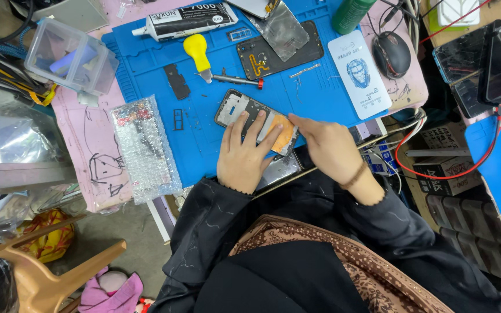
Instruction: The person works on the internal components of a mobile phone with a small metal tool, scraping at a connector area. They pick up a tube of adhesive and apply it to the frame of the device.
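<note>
Left hand (244,153) lies flat, fingers spread, pressing phone frame (253,119) onto blue mat (158,81); right hand (326,145) touches frame's copper patch (285,134) with fingertips.

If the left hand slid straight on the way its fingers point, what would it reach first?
The left hand lies on the opened phone frame, fingers pointing up-screen. Beyond the frame, the metal screwdriver shaft of the yellow-handled screwdriver looks first in line, though height is unclear.
</note>
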